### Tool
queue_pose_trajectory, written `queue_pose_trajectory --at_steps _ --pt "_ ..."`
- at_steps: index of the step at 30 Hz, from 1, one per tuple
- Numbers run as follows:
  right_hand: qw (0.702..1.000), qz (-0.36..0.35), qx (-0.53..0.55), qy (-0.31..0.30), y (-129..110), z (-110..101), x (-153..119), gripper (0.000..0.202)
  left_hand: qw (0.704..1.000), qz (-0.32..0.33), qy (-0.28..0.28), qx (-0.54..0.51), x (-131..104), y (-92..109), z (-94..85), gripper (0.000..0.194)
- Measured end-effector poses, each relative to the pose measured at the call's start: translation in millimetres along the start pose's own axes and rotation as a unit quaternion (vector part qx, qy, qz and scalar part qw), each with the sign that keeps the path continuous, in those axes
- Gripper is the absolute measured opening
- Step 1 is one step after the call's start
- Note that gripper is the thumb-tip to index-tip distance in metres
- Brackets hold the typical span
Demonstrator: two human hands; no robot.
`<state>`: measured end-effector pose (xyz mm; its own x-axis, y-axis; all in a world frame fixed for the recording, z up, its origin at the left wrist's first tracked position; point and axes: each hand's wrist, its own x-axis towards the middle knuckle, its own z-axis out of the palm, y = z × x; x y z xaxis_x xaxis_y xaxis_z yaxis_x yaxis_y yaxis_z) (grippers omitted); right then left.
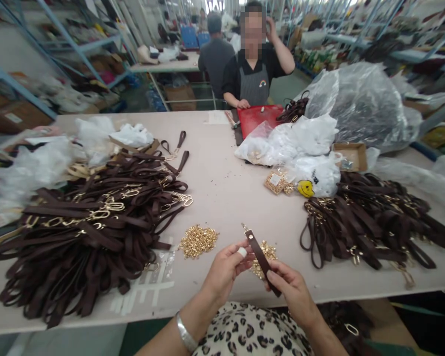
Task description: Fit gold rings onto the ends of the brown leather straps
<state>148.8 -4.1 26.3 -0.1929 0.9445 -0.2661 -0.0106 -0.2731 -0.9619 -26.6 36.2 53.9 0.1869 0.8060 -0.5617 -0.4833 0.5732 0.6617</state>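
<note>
the right hand (287,284) pinches the lower end of a brown strap (258,253) between thumb and fingers; the left hand (228,264) is half curled at its upper end, its grip hard to tell. the strap slants above a heap of gold bits (270,251) on the table (215,207), another gold pile (198,241) to the left. big mounds of brown straps lie left (96,232) and right (371,222). beyond, a clear packet (278,187) holds gold bits, beside a white plastic bag (321,170), contents hidden. an open cardboard box (360,154) holds small pale pieces. farther, a co-worker (250,81) stands by a red sheet (257,118).
</note>
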Motion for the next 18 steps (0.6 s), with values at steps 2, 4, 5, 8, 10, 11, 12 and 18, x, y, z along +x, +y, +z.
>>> queue_pose_trajectory --at_steps 2,4,5,8,10,11,12,18 --pt "0.994 -0.057 -0.097 0.005 0 -10 -7 0.030 0.999 -0.017 -0.008 -0.027 0 -2 1.3 0.035" --pt "0.966 -0.146 -0.213 0.020 -1 -22 -14 0.027 0.999 -0.018 -0.014 -0.025 0 -3 3.0 0.034" --pt "0.944 -0.192 -0.268 0.031 -1 -28 -17 0.027 1.000 -0.013 -0.014 -0.013 0 -3 3.9 0.035" --pt "0.862 -0.288 -0.406 0.089 -5 -47 -27 0.030 1.000 -0.002 0.000 0.012 -1 -3 8.2 0.034" --pt "0.800 -0.327 -0.482 0.144 -10 -59 -34 0.030 1.000 0.001 -0.003 -0.006 -3 -2 13.1 0.033" --pt "0.768 -0.345 -0.511 0.173 -13 -63 -37 0.030 1.000 -0.001 -0.013 -0.022 -5 -1 16.1 0.032" --pt "0.738 -0.361 -0.533 0.200 -17 -67 -40 0.030 0.999 -0.004 -0.027 -0.040 -7 0 19.4 0.032" --pt "0.672 -0.393 -0.571 0.258 -32 -77 -51 0.040 0.990 -0.023 -0.088 -0.110 -10 6 36.8 0.029"
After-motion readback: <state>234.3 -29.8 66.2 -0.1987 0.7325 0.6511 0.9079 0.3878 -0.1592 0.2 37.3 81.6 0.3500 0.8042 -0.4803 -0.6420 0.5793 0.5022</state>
